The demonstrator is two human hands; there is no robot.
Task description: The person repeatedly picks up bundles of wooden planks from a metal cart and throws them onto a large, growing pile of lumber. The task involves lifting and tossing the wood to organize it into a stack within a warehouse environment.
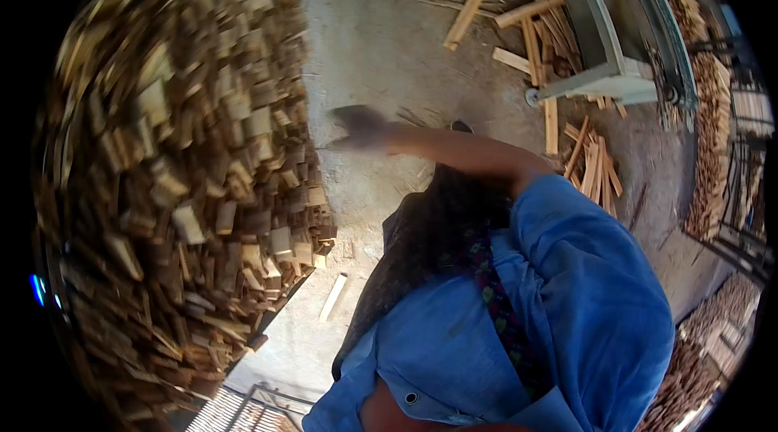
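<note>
My right arm reaches across to the left from its blue sleeve. At its end my right hand [358, 129], in a dark glove, is blurred by motion over the concrete floor. Its fingers and thumb look spread apart, with nothing visible between them. Nearest to it on the left rises a big pile of short split wood pieces [263, 122], and the hand does not touch it. My left hand is out of view; only a bit of the left sleeve and arm shows at the bottom edge.
A pale wood strip [333, 297] lies on the floor by the pile. At the upper right stands a grey-green metal machine frame [604, 79] with planks [531, 10] around it. A heap of wood strips [598, 171] lies below it. Stacked wood [707, 148] lines the far right.
</note>
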